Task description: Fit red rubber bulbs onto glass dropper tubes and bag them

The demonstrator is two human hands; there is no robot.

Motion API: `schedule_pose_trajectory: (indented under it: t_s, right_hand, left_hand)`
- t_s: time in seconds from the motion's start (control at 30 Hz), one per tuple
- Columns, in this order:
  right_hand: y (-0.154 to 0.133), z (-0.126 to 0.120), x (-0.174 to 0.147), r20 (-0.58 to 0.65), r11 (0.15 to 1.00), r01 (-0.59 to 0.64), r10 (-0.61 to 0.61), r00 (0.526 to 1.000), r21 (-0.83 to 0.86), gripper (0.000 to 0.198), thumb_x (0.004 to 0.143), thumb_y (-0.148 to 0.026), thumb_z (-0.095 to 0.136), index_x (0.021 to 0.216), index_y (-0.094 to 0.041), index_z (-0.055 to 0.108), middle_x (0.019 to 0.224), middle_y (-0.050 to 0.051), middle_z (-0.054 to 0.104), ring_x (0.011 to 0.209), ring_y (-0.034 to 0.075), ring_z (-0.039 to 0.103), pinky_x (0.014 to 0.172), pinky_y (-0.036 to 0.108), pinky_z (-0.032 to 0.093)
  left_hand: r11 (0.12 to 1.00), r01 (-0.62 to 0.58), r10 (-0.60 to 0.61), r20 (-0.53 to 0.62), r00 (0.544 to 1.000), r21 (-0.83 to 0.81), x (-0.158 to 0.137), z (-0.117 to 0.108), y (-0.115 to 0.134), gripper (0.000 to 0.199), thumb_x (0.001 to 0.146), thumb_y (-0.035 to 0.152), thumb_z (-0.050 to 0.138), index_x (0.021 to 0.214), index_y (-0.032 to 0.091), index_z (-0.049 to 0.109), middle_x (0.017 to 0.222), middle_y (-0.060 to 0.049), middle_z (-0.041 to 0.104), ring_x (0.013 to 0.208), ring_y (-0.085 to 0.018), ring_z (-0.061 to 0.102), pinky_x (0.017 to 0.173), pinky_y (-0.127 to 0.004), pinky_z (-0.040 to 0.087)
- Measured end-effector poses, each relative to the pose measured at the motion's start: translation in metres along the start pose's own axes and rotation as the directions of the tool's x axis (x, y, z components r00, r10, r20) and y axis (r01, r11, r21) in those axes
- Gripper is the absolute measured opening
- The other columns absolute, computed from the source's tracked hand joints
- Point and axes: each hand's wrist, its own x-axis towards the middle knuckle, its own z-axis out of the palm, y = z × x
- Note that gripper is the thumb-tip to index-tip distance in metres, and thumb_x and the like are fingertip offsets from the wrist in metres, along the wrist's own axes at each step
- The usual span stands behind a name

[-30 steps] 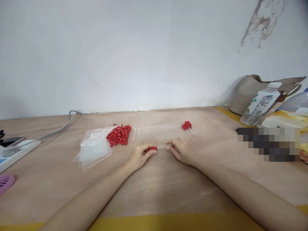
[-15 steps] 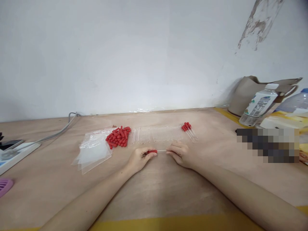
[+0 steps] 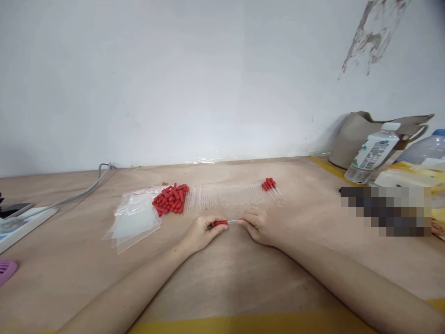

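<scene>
Two pinches just below the frame's centre: my left hand (image 3: 203, 233) holds a red bulb (image 3: 221, 223), my right hand (image 3: 259, 226) a thin clear tube (image 3: 233, 221) meeting it; pushing crookedly could, I judge, snap the tube.

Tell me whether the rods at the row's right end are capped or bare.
Capped: red caps sit on those rods' far ends.

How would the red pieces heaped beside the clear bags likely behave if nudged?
The red pieces look rounded and elongated, so some would probably roll. They lie heaped against one another, so nudging one may shift its neighbours. Each is small next to the left hand, suggesting little weight.
</scene>
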Motion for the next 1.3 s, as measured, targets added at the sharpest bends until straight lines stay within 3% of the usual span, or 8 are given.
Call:
schedule_pose_trajectory:
  t_s: [0.37,0.57,0.73,0.9,1.0,1.07,1.2,1.3]
  right_hand:
    - [-0.01,-0.003,0.008,0.189,0.974,-0.212,0.195,0.962,0.075,0.033,0.088,-0.027,0.037,0.06,-0.017,0.052,0.057,0.0,0.054,0.052,0.01,0.044,0.052,0.021,0.031]
    - [-0.014,-0.004,0.012,0.29,0.928,-0.342,0.29,0.912,0.147,0.033,0.086,-0.027,0.038,0.057,-0.017,0.05,0.051,-0.002,0.049,0.048,0.009,0.041,0.047,0.021,0.027]
    - [-0.021,-0.008,0.017,0.287,0.923,-0.355,0.304,0.908,0.146,0.033,0.086,-0.028,0.038,0.058,-0.017,0.05,0.052,-0.002,0.049,0.048,0.008,0.04,0.047,0.021,0.027]
    - [-0.025,-0.014,0.022,0.333,0.9,-0.39,0.313,0.889,0.194,0.028,0.083,-0.028,0.043,0.059,-0.017,0.051,0.053,-0.003,0.051,0.049,0.008,0.042,0.047,0.02,0.029]
    - [-0.011,-0.022,0.024,0.373,0.795,-0.55,0.443,0.815,0.255,0.026,0.081,-0.03,0.044,0.063,-0.017,0.056,0.057,-0.001,0.058,0.05,0.009,0.048,0.048,0.02,0.032]
    - [0.008,-0.03,0.025,0.332,0.7,-0.67,0.588,0.738,0.248,0.027,0.08,-0.032,0.045,0.064,-0.016,0.059,0.061,0.002,0.063,0.052,0.011,0.052,0.049,0.021,0.034]
    - [0.053,-0.045,0.026,0.004,0.609,-0.793,0.793,0.609,0.024,0.026,0.076,-0.037,0.049,0.061,-0.018,0.058,0.063,0.004,0.063,0.06,0.015,0.056,0.053,0.023,0.035]
    - [0.076,-0.046,0.024,-0.109,0.509,-0.848,0.844,0.526,-0.146,0.03,0.074,-0.045,0.049,0.059,-0.02,0.057,0.066,0.004,0.063,0.063,0.018,0.057,0.052,0.025,0.033]
  left_hand:
    - [0.993,-0.074,0.078,-0.033,0.996,0.096,-0.001,-0.001,0.001,0.022,0.08,0.032,0.054,0.088,0.015,0.066,0.076,-0.003,0.068,0.065,-0.014,0.06,0.06,-0.023,0.048]
    - [0.968,-0.177,0.186,-0.034,0.982,0.176,-0.003,-0.001,-0.002,0.022,0.082,0.032,0.052,0.091,0.017,0.066,0.079,-0.004,0.069,0.066,-0.015,0.061,0.062,-0.025,0.049]
    - [0.927,-0.276,0.302,-0.071,0.951,0.255,-0.001,-0.007,-0.001,0.017,0.083,0.027,0.052,0.089,0.018,0.065,0.078,-0.003,0.068,0.067,-0.014,0.061,0.063,-0.025,0.048]
    - [0.935,-0.247,0.304,-0.216,0.928,0.256,0.003,-0.009,-0.006,0.028,0.082,0.022,0.053,0.109,0.019,0.054,0.098,-0.007,0.061,0.085,-0.016,0.059,0.077,-0.03,0.048]
    - [0.96,-0.136,0.204,-0.278,0.939,0.243,0.003,-0.008,-0.009,0.046,0.079,0.022,0.055,0.122,0.019,0.04,0.101,-0.007,0.054,0.074,-0.013,0.057,0.068,-0.027,0.049]
    - [0.958,-0.104,0.167,-0.225,0.96,0.269,0.003,-0.007,-0.009,0.04,0.079,0.024,0.055,0.117,0.019,0.044,0.094,-0.005,0.052,0.064,-0.01,0.053,0.063,-0.026,0.048]
    - [0.937,-0.109,0.151,-0.101,0.983,0.332,0.003,-0.008,-0.005,0.023,0.082,0.025,0.05,0.104,0.018,0.053,0.086,-0.003,0.051,0.064,-0.011,0.051,0.067,-0.028,0.046]
    - [0.937,-0.1,0.137,-0.089,0.987,0.334,0.004,-0.008,-0.004,0.023,0.082,0.026,0.049,0.102,0.017,0.054,0.084,-0.003,0.051,0.067,-0.013,0.052,0.067,-0.028,0.045]
